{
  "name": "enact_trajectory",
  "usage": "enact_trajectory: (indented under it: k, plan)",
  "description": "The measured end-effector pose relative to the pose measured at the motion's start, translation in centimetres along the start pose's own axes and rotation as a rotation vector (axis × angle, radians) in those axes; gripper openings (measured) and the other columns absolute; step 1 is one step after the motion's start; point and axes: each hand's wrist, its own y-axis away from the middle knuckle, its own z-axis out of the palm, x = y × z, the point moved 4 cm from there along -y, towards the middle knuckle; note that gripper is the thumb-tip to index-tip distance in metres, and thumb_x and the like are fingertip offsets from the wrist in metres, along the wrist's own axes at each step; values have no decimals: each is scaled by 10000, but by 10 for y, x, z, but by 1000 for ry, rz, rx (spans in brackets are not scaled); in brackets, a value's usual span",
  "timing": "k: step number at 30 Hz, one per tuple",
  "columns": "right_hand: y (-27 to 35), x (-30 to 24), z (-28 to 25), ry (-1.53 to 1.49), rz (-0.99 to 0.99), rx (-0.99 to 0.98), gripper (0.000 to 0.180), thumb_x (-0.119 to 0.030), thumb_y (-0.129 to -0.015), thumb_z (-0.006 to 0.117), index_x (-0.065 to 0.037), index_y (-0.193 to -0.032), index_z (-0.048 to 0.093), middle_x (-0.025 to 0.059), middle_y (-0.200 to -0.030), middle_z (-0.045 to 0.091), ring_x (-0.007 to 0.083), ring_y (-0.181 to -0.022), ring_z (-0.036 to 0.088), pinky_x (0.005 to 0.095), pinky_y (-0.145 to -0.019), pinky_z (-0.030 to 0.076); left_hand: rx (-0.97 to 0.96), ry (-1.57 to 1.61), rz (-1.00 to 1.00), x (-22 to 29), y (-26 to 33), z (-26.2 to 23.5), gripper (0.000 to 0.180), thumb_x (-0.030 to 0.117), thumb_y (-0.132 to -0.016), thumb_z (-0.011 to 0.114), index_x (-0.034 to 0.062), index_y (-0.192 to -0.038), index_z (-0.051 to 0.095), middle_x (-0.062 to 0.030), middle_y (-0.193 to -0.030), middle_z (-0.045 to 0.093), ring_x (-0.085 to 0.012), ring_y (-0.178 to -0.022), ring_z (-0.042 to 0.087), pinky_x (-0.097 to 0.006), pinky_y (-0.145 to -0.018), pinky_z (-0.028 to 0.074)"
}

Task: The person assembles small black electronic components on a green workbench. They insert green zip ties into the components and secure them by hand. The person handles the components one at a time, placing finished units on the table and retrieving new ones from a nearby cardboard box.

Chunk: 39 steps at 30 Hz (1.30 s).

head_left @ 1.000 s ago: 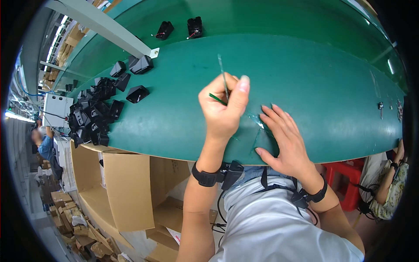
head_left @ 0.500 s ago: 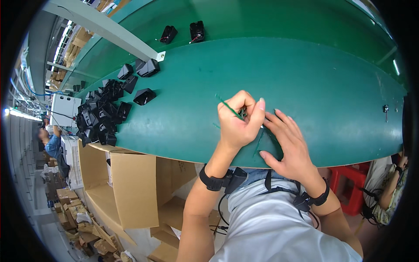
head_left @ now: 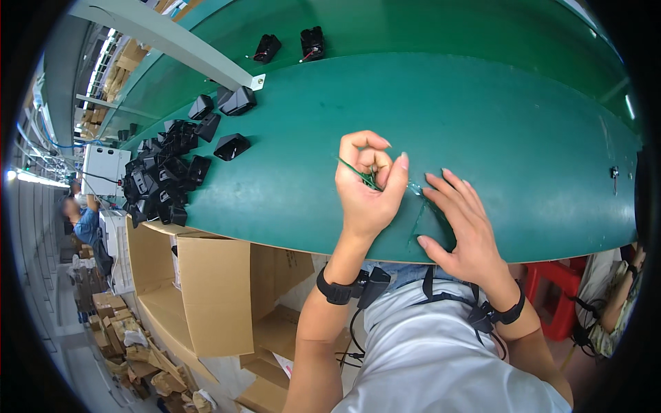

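My left hand (head_left: 366,189) hovers over the middle of the green tabletop, its fingers curled around a few thin green strips (head_left: 357,171). One strip sticks out past the fingers to the left; the rest is mostly tucked in the palm. To its right, my right hand (head_left: 467,230) lies low on the table with fingers stretched and thumb apart. More thin green pieces (head_left: 418,219) lie between its thumb and the left wrist, hard to tell from the green surface. A small shiny bit (head_left: 415,188) shows by the right fingertips.
A heap of black plastic housings (head_left: 157,172) covers the table's left end. Two black parts with wires (head_left: 312,45) stand at the back. A metal post (head_left: 179,45) meets the table at back left. Below the front edge are an open cardboard box (head_left: 213,296) and a red stool (head_left: 554,292).
My left hand has shifted slightly left and turned, its fingers loosening a little around the strips. My right hand has moved slightly to the right, away from the left.
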Motion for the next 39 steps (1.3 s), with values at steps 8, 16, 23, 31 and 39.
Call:
enact_trajectory:
  k: [8, 16, 23, 31, 39]
  plan:
    - [-1, 0, -1, 10, -2, -3, 561, -223, -780, 737, -29, -1285, 588, 151, -1435, 509, 373, -1398, 403, 550, -1131, 317, 56, -159, -32, -3, 1, -4, 356, 65, -951, 655, 101, -708, 396, 67, -619, 402, -13, -561, 347, -215, -497, 276]
    - [-2, 2, 0, 4, 1, 3, 524, -217, -777, 737, -29, -1250, 610, 158, -1437, 506, 374, -1394, 405, 550, -1126, 323, 14, -167, 142, 34, 6, -3, 443, -43, -869, 695, 93, -612, 361, 37, -564, 412, -34, -536, 367, -229, -488, 281]
    - [-2, 2, 1, -11, -15, 3, 504, -216, -773, 742, -34, -1228, 623, 156, -1443, 502, 373, -1390, 410, 555, -1118, 332, 11, -185, -275, -3, 22, -8, 462, 77, -942, 659, 88, -601, 349, 50, -561, 412, -33, -551, 365, -230, -509, 295]
    - [-1, 1, 0, 16, -25, -3, 429, -211, -774, 745, -34, -1155, 655, 159, -1444, 502, 372, -1389, 411, 558, -1117, 331, 11, -177, -130, 2, 27, -17, 454, 23, -919, 649, 43, -577, 351, 23, -507, 329, -52, -499, 274, -275, -450, 206]
    - [-1, 3, 0, 18, -36, 5, 428, -202, -763, 752, -38, -1147, 657, 158, -1443, 501, 375, -1381, 418, 557, -1112, 338, -232, -575, 51, 39, 18, -27, 175, 54, -836, 709, 50, -735, 566, -70, -551, 523, -160, -450, 494, -295, -449, 387]
